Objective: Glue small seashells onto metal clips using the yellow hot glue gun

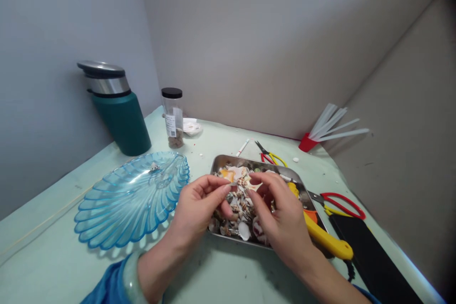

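Note:
My left hand [203, 199] is closed in a pinch over a metal tray [223, 159] of small seashells [244, 230]. A tiny pale piece [233, 184] shows at its thumb and fingertip, too small to name. Facing it across a narrow gap is my right hand [280, 204], thumb and forefinger apart and curved, with nothing visible between them. Its lower fingers are partly hidden. Under the right hand, a yellow tool handle [329, 240], perhaps of a glue gun, juts over the tray's right edge.
To the left lies a blue shell-shaped dish [131, 204] holding one small shell [154, 166]. Behind stand a green bottle [123, 123] and a clear jar [173, 123]. Scissors [344, 204], red-and-yellow pliers [272, 156], a black phone-like slab [374, 256] and a red cup of glue sticks [307, 142] surround the tray.

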Demonstrator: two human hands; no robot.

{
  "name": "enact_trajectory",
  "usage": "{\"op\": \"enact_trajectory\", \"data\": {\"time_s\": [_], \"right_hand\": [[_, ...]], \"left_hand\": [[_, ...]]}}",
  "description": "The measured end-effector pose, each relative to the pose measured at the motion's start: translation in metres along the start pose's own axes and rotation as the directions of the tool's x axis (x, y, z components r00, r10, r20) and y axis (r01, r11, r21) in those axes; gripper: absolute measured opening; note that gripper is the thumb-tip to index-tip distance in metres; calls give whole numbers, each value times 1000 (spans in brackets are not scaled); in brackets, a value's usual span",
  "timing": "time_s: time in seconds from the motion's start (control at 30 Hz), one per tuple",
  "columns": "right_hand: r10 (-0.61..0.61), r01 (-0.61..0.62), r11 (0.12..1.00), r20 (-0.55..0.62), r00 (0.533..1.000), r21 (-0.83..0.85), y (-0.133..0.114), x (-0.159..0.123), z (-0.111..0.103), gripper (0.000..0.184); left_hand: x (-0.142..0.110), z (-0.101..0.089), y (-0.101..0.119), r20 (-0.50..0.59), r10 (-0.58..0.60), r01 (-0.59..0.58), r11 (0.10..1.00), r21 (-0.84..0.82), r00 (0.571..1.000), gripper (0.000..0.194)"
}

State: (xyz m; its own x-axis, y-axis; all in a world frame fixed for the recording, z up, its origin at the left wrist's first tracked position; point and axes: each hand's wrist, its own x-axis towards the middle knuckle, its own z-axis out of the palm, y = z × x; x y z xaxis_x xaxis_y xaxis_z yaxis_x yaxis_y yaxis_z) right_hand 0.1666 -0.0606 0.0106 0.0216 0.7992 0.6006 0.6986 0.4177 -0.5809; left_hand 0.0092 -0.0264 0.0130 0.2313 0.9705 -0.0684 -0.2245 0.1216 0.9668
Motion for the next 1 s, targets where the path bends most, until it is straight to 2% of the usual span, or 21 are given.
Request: {"op": "enact_trajectory", "data": {"time_s": [0.07,0.13,0.23,0.3,0.43,0.6,0.73,0.83,0.9,1.0], "right_hand": [[29,-28,999,28,999,-33,1,1,-2,17],[51,-39,995,141,989,-89,2,2,-4,12],[88,-14,980,363,928,-201,4,2,-7,11],[119,5,962,435,893,-274,5,2,-7,12],[145,67,911,470,871,-406,4,4,-6,16],[133,229,800,535,834,-555,5,5,6,15],[137,242,777,531,837,-582,9,6,16,18],[152,224,764,506,849,-605,6,6,13,14],[153,214,779,510,847,-589,0,7,9,12],[104,191,897,610,786,-399,-6,6,6,13]], "left_hand": [[1,-1,-1,-18,27,-27,1000,-2,999,11],[1,-2,-2,-26,44,-44,999,-4,999,10],[2,-2,-3,-38,43,-43,999,-3,998,11],[2,-2,-3,-50,38,-39,999,-6,998,11],[2,-1,-5,-57,49,-50,999,-18,997,12],[2,-1,-4,-78,44,-46,999,-26,996,12],[1,0,-1,-83,46,-48,999,-21,995,11],[1,0,0,-97,43,-45,999,-23,994,11],[2,0,-1,-96,43,-45,999,-24,994,12],[3,-1,-4,-75,54,-56,998,-27,996,13]]}}
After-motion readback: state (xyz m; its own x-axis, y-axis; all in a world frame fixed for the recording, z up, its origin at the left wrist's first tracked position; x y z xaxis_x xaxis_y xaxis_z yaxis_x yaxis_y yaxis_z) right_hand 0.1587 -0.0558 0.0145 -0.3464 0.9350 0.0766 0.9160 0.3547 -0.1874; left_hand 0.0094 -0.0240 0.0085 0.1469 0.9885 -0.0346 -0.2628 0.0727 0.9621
